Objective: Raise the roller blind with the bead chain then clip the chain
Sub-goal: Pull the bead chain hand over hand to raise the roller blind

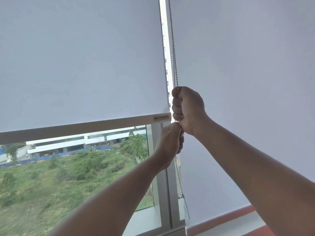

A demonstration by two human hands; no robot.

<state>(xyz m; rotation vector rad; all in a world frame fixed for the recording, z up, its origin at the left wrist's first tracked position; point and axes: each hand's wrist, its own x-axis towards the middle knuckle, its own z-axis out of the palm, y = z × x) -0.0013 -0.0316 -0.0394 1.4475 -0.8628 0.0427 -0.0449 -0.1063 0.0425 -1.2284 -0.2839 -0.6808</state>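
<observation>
Both forearms reach up from below. Right hand [188, 109] fisted round bead chain [174, 53]; left hand [168, 143] directly beneath, fingers closed on same chain. Chain hangs slack below grip. Roller blind [76, 65] left of grip, bottom bar [85, 127] level with fists.

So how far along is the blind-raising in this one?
Partly done: the white roller blind's bottom rail sits about halfway up the window, with greenery showing below. In hand: the right hand is fisted on the white bead chain, and the left hand grips it just beneath. Left: more raising, then clipping the chain; no clip is clearly visible.
</observation>
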